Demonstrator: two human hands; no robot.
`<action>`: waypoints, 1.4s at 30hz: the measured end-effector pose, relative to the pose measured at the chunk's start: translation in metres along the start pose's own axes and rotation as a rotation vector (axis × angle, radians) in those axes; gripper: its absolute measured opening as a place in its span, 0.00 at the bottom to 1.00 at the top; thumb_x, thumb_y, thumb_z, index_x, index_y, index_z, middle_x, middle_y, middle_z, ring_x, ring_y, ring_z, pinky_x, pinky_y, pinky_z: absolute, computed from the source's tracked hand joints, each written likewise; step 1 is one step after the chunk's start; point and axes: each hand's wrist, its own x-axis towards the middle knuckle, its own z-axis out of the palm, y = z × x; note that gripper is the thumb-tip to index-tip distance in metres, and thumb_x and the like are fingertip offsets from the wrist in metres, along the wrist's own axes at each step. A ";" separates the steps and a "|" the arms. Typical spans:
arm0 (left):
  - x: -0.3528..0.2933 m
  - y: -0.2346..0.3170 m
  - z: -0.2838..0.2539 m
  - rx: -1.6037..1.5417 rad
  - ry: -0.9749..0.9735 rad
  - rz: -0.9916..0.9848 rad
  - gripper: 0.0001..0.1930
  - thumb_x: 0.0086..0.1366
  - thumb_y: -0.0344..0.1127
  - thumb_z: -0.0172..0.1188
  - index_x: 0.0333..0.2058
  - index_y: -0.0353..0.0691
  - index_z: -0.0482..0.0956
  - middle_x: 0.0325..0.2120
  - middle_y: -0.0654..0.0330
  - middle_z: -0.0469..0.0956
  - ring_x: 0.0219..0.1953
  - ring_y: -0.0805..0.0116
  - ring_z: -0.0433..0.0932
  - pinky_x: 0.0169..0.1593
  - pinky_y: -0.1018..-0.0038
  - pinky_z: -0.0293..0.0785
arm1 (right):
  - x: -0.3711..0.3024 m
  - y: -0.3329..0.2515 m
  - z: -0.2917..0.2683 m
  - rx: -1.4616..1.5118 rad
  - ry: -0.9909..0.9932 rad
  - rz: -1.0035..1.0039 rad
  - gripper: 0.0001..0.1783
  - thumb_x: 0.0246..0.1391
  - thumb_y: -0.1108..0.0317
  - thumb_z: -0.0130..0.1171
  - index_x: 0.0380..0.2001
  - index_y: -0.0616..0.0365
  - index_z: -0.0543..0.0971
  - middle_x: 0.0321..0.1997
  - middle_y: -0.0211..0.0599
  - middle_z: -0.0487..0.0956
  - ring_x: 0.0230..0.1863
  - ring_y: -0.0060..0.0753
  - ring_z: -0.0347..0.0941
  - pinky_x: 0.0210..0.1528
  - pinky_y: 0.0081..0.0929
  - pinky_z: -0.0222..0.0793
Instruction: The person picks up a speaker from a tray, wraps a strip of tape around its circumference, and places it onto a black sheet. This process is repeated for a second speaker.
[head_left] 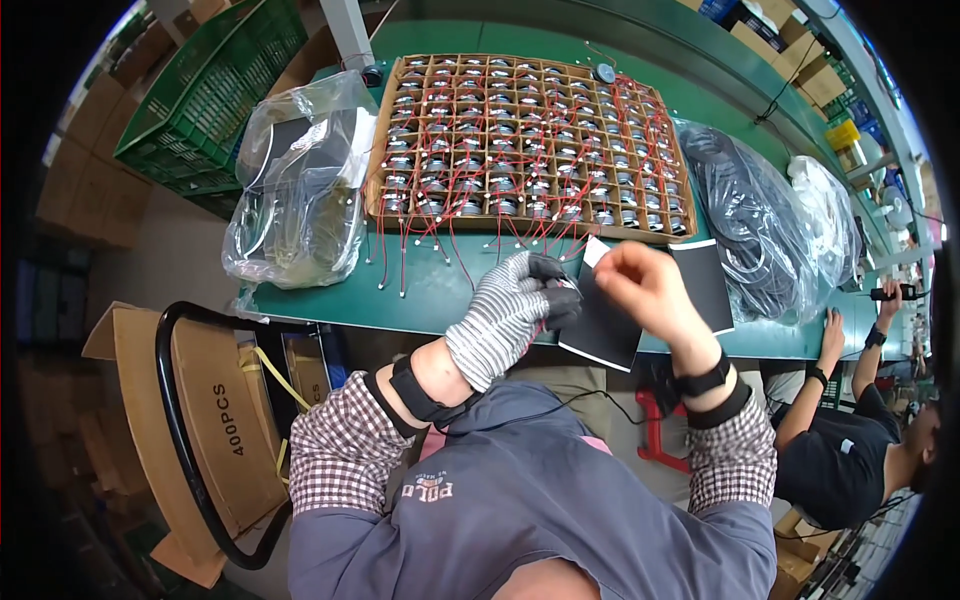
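Note:
My left hand (pixel 522 305), in a grey-and-white striped glove with black fingertips, is closed on a small wired part. A silvery edge shows between the fingers and a bit of red wire hangs below; it looks like one of the speakers (pixel 505 190) in the box, though most of it is hidden. Just to the right, my bare right hand (pixel 648 290) is held in a pinch above a black sheet (pixel 602 325) with white edges. Whatever lies between its fingertips is too small to make out. A second black sheet (pixel 706 288) lies right of that hand.
Beyond my hands, a divided cardboard box (pixel 375 190) of speakers trails red wires over the green table (pixel 420 308). Plastic-bagged parts flank it, left (pixel 300 200) and right (pixel 750 220). A green crate (pixel 215 110) stands far left, a chair (pixel 165 390) nearer. Another person (pixel 845 455) works at right.

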 end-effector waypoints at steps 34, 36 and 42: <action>0.018 -0.021 0.007 0.333 -0.040 -0.086 0.14 0.54 0.24 0.58 0.38 0.35 0.64 0.32 0.57 0.73 0.34 0.68 0.76 0.29 0.78 0.77 | 0.028 0.036 0.011 -0.399 0.054 0.032 0.07 0.42 0.67 0.58 0.25 0.60 0.75 0.28 0.41 0.75 0.32 0.42 0.72 0.35 0.34 0.67; 0.020 -0.022 0.006 0.316 -0.047 -0.088 0.14 0.54 0.23 0.57 0.38 0.35 0.63 0.35 0.56 0.72 0.34 0.67 0.76 0.29 0.77 0.77 | 0.027 0.043 0.011 -0.413 0.073 -0.053 0.07 0.44 0.68 0.58 0.24 0.61 0.74 0.25 0.37 0.73 0.28 0.33 0.70 0.32 0.27 0.65; 0.017 -0.025 0.009 0.303 -0.020 -0.042 0.14 0.54 0.23 0.57 0.37 0.35 0.63 0.44 0.53 0.68 0.34 0.65 0.76 0.29 0.77 0.77 | 0.017 0.065 -0.012 0.281 -0.016 0.106 0.06 0.51 0.67 0.54 0.25 0.58 0.72 0.22 0.28 0.68 0.23 0.22 0.63 0.26 0.20 0.61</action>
